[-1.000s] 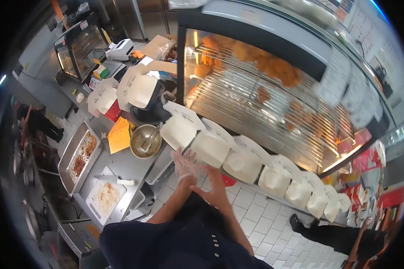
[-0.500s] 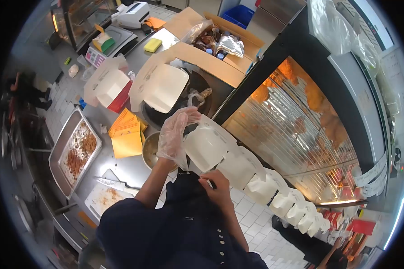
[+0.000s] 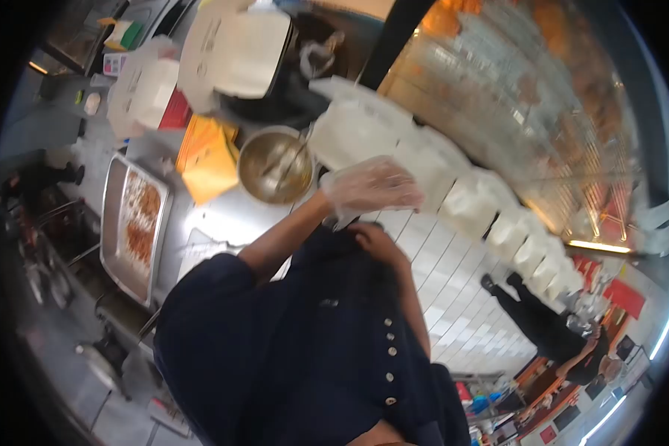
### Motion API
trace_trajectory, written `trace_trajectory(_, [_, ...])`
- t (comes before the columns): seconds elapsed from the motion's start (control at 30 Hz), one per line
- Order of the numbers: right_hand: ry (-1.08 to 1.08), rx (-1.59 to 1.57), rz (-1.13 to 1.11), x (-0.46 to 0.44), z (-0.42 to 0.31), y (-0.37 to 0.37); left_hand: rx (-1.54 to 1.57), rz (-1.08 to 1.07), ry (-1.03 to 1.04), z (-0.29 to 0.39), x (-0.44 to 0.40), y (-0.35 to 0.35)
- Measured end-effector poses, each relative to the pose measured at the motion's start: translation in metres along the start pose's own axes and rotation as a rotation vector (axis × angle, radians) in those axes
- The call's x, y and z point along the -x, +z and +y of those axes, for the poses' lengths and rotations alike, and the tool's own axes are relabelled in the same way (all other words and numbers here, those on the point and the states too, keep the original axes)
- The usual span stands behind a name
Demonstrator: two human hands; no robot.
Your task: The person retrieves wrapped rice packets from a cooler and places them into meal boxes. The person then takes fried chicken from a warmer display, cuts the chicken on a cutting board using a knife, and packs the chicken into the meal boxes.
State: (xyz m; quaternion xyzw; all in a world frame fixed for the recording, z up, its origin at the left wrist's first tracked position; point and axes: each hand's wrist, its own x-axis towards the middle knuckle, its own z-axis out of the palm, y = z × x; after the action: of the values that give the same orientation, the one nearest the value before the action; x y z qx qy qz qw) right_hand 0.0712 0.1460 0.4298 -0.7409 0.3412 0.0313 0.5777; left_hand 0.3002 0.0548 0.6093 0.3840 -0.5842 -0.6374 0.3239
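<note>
On my far left, a long metal tray (image 3: 114,215) has brown crumbs (image 3: 141,223) in it. Next come a red and white box (image 3: 145,97) with its lid up, and some yellow papers (image 3: 207,160) on the desk (image 3: 208,221). Then there is a big open white box (image 3: 234,56), and below it a round metal bowl (image 3: 251,167) with a tool in it. My left hand (image 3: 380,183) is just right of the bowl, and the see-through glove (image 3: 349,192) is on it. Its fingers point right, but they are blurry, so I cannot tell if they hold anything. My bare right hand (image 3: 380,244) is just below, fingers bent by my dark shirt (image 3: 334,312); I cannot tell if they pinch something. Past my hands, a row of white boxes (image 3: 468,197) runs along the glass case (image 3: 513,111), which has orange food inside. A person (image 3: 550,327) in dark clothes is far right.
</note>
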Motion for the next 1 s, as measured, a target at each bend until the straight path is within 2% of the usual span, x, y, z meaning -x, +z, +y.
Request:
trace_trajectory(0.07, [0.128, -0.057, -0.07, 0.014, 0.023, 0.024, -0.123, -0.032, 0.145, -0.028, 0.003, 0.038])
trace_trajectory(0.1, [0.113, -0.083, -0.064, 0.019, 0.04, 0.042, -0.171, -0.048, 0.19, -0.042, 0.009, 0.056])
trace_trajectory(0.17, [0.113, -0.22, -0.096, 0.037, 0.085, 0.08, -0.002, -0.071, 0.122, -0.063, 0.018, 0.098])
trace_trajectory(0.2, [0.147, -0.303, -0.108, 0.048, 0.104, 0.096, -0.139, 0.018, -0.091, -0.052, 0.029, 0.111])
trace_trajectory(0.23, [0.129, -0.31, -0.114, 0.058, 0.115, 0.109, -0.155, 0.024, -0.102, -0.065, 0.039, 0.134])
trace_trajectory(0.3, [0.24, -0.518, -0.155, 0.08, 0.144, 0.139, 0.321, 0.413, -0.591, -0.118, 0.061, 0.183])
trace_trajectory(0.33, [0.197, -0.456, -0.097, 0.08, 0.196, 0.181, 0.261, 0.493, -0.651, -0.154, 0.077, 0.203])
trace_trajectory(0.37, [0.176, -0.478, -0.085, 0.087, 0.214, 0.189, 0.188, 0.567, -0.703, -0.201, 0.096, 0.214])
trace_trajectory(0.43, [0.319, -0.45, -0.064, 0.109, 0.249, 0.211, -0.246, 0.752, -0.612, -0.329, 0.163, 0.232])
trace_trajectory(0.47, [0.323, -0.441, 0.021, 0.121, 0.271, 0.225, -0.22, 0.852, -0.639, -0.325, 0.172, 0.24])
trace_trajectory(0.5, [0.16, -0.336, 0.114, 0.125, 0.327, 0.261, -0.196, 0.959, -0.661, -0.322, 0.176, 0.243])
trace_trajectory(0.57, [0.207, -0.432, 0.216, 0.138, 0.354, 0.272, -0.517, 1.055, -0.621, -0.408, 0.226, 0.215])
trace_trajectory(0.6, [0.199, -0.449, 0.222, 0.14, 0.36, 0.27, -0.845, 1.004, -0.52, -0.484, 0.276, 0.177])
trace_trajectory(0.63, [0.282, -0.539, 0.214, 0.14, 0.365, 0.264, -1.194, 0.984, -0.422, -0.555, 0.322, 0.141])
trace_trajectory(0.7, [0.363, -0.632, 0.208, 0.128, 0.394, 0.272, -1.51, 1.259, -0.776, -0.609, 0.345, 0.099])
trace_trajectory(0.77, [0.238, -0.595, 0.346, 0.105, 0.434, 0.287, -0.884, 1.741, -0.947, -0.526, 0.266, 0.112])
trace_trajectory(0.8, [0.279, -0.592, 0.322, 0.091, 0.447, 0.287, -0.945, 1.766, -0.824, -0.541, 0.27, 0.095])
trace_trajectory(0.9, [0.213, -0.554, 0.284, 0.049, 0.46, 0.266, -1.194, 1.82, -0.534, -0.593, 0.284, 0.034])
trace_trajectory(0.97, [0.161, -0.606, 0.27, 0.011, 0.497, 0.271, -1.009, 2.237, -0.755, -0.614, 0.287, -0.02])
trace_trajectory(1.0, [0.137, -0.538, 0.249, -0.004, 0.499, 0.259, -0.9, 2.324, -0.481, -0.639, 0.327, -0.068])
